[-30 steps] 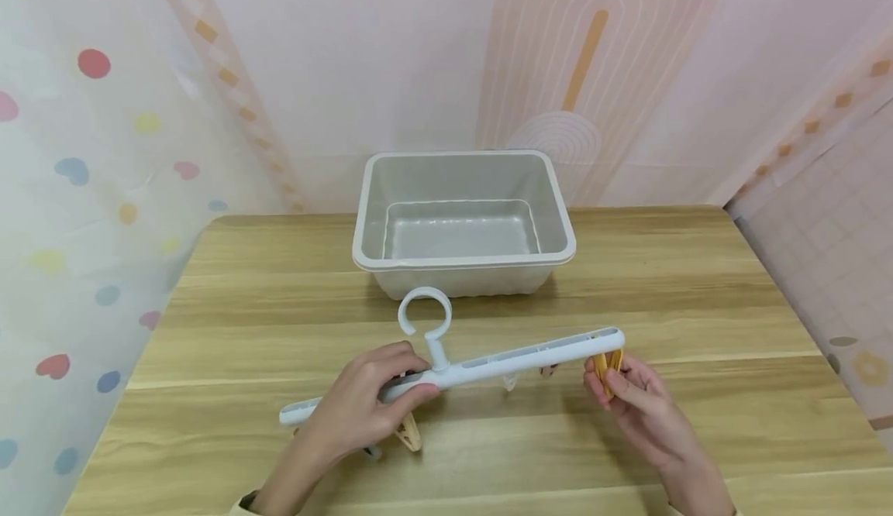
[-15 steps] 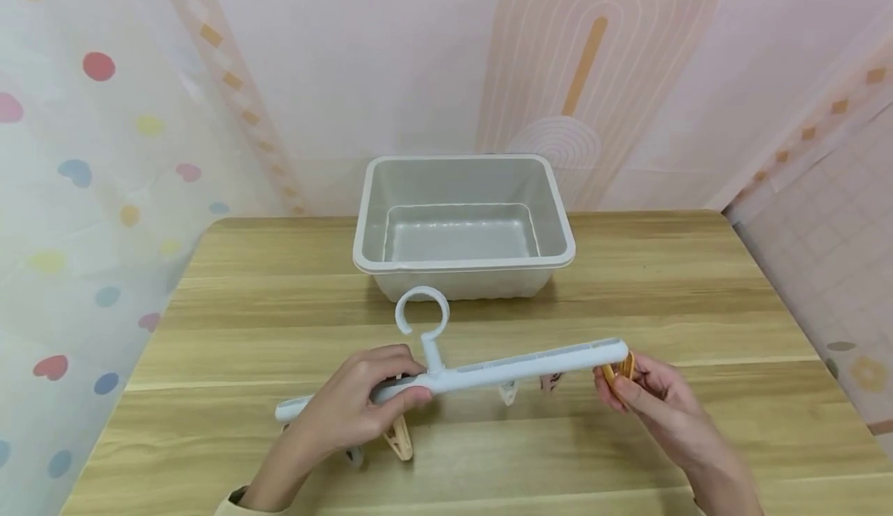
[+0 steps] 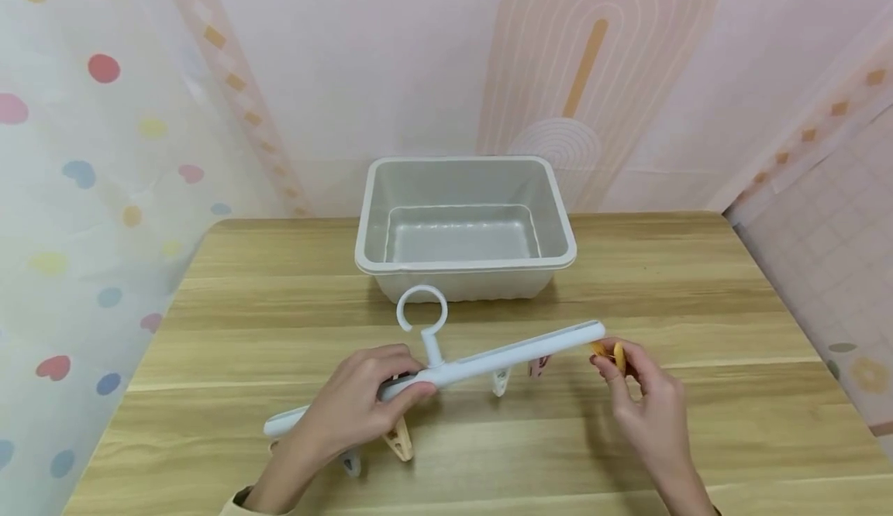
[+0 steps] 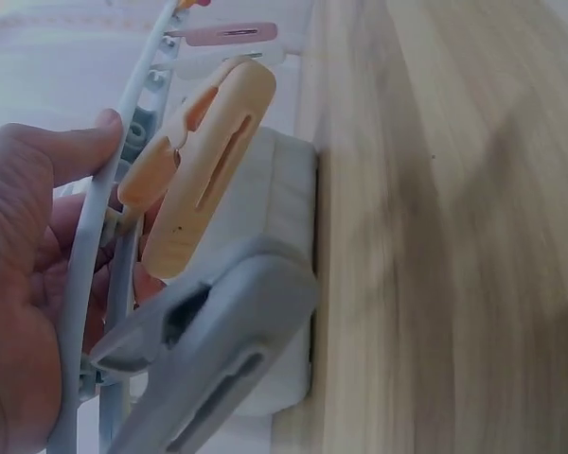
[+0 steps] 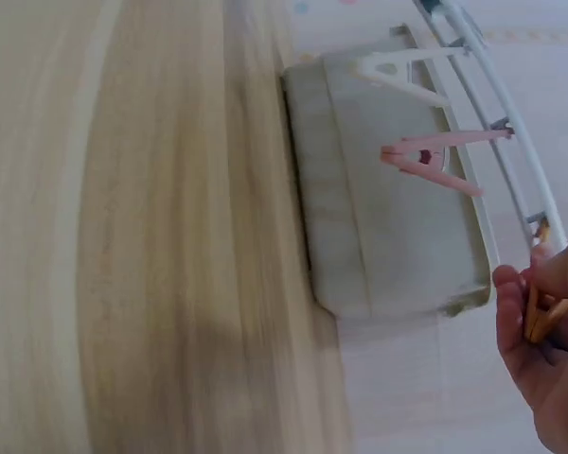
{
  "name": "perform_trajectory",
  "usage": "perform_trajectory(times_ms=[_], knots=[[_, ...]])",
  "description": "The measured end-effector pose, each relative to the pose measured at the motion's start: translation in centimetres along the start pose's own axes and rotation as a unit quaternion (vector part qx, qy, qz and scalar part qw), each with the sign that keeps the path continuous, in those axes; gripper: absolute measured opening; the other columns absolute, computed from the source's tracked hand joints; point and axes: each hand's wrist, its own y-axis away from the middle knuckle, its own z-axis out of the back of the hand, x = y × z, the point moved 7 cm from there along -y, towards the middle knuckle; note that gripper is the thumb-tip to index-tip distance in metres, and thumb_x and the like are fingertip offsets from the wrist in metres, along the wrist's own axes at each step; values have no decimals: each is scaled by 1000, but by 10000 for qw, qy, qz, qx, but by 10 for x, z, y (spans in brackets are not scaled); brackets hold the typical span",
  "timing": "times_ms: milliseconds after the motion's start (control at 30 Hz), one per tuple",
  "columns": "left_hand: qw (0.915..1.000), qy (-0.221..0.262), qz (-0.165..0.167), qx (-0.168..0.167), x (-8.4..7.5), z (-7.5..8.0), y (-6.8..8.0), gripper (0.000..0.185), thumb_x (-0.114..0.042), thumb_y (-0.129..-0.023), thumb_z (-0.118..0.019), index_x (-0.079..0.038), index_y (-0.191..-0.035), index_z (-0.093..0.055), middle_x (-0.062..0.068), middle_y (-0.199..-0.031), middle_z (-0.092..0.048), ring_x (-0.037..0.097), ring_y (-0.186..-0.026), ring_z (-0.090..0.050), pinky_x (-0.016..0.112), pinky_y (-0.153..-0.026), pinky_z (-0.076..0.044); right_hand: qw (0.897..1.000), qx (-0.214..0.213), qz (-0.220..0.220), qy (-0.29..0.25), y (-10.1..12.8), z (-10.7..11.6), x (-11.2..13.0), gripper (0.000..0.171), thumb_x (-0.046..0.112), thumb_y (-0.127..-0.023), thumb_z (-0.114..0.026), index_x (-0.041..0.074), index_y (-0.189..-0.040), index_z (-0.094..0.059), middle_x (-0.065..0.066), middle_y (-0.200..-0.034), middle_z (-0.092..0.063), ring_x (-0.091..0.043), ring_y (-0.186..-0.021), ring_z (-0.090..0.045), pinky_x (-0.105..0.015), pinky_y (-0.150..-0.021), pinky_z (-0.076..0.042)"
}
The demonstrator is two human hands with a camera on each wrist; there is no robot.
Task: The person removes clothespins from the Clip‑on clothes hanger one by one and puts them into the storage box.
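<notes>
White plastic clip hanger [image 3: 488, 361] held above a wooden table [image 3: 698, 423], with one yellow clip [image 3: 614, 353] pinched at its right end.

Left hand [image 3: 356, 411] curls its fingers round the hanger bar left of the ring hook [image 3: 422, 308], thumb on the near side; an orange clip [image 4: 204, 170] and a grey clip [image 4: 208, 355] hang from the bar just beside its palm. Right hand [image 3: 645, 400] pinches the yellow clip between thumb and fingertips, just off the bar's right tip; whether the clip touches the bar cannot be told. A white clip [image 3: 499, 381] and a pink clip [image 3: 537, 366] hang from the bar between the two hands. Beyond both hands, past the ring hook, a grey plastic bin [image 3: 463, 268] stands on the table.
</notes>
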Motion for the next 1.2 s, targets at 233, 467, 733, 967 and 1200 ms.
perform_trajectory(times_ms=[233,467,733,967,1200], knots=[[9986,-443,145,242,4,-2,1,15,-31,-91,-73,-19,-85,-72,-16,-70,-52,-7,-61,-41,14,-56,-39,9888,482,384,1358,0,-6,2,18,-8,-79,-78,-1,-93,-70,-7,-78,-70,-1,-65,-52,-7,-56,-42],[9988,-249,179,372,5,-4,-1,16,-31,-92,-72,-19,-83,-72,-16,-68,-51,-7,-59,-40,14,-54,-38,9828,452,718,1642,0,-9,3,20,-11,-77,-79,-4,-92,-68,-11,-78,-70,-7,-63,-54,-7,-55,-42],[9995,-97,171,255,5,-4,-1,14,-33,-93,-72,-20,-86,-73,-17,-72,-55,-7,-62,-44,15,-58,-41,9353,1597,-2130,-2332,15,-27,-28,13,6,-103,-53,-4,-108,-60,-2,-87,-69,-1,-72,-59,-19,-62,-51],[9997,78,-234,-40,4,6,1,6,-27,-89,-76,-22,-91,-72,-18,-78,-57,-7,-67,-46,15,-60,-43,6993,2947,-2376,-6064,26,-40,-22,42,2,-109,-20,5,-121,-60,9,-93,-62,-6,-69,-38,-22,-61,-23],[9963,74,-852,-49,3,19,1,10,-22,-88,-77,-23,-95,-71,-17,-85,-60,-5,-74,-49,12,-66,-44,5718,3994,-1869,-6918,30,-39,-17,43,-1,-107,-20,1,-130,-57,6,-96,-61,-15,-65,-23,-25,-54,-14]])
